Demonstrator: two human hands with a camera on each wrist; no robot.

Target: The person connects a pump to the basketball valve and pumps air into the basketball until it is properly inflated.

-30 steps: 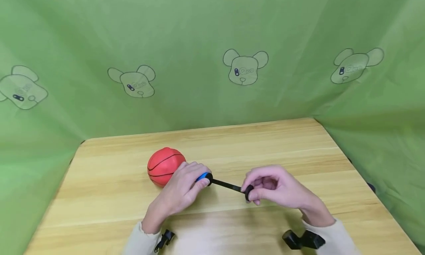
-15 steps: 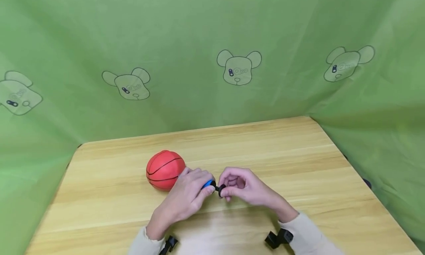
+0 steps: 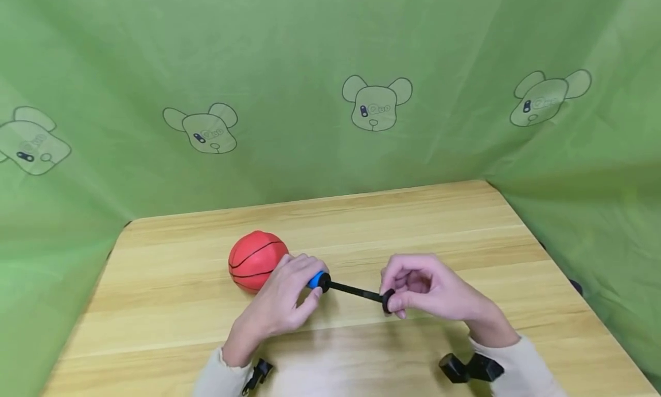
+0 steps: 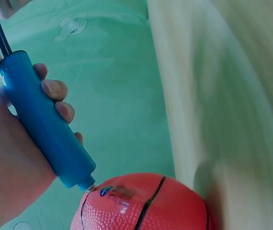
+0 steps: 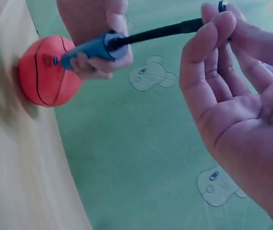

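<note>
A red ball with black basketball lines (image 3: 257,260) rests on the table, left of centre. My left hand (image 3: 281,296) grips the blue barrel of a small hand pump (image 4: 43,117), fingers wrapped round it. In the left wrist view the pump's narrow end meets the ball's surface. From the other end the black rod (image 3: 356,291) sticks out a long way to the right. My right hand (image 3: 428,288) pinches the round black handle (image 3: 388,301) at the rod's end between thumb and fingers.
The wooden table (image 3: 170,322) carries the ball and lies beneath both hands. Green cloth (image 3: 289,53) printed with bear heads hangs behind it and at both sides. A black camera mount (image 3: 471,368) sits at my right wrist, another (image 3: 257,376) at my left.
My right hand moved left, sliding the rod nearly all the way into the barrel, then moved back right and drew it out again. The left hand and ball stayed nearly in place.
</note>
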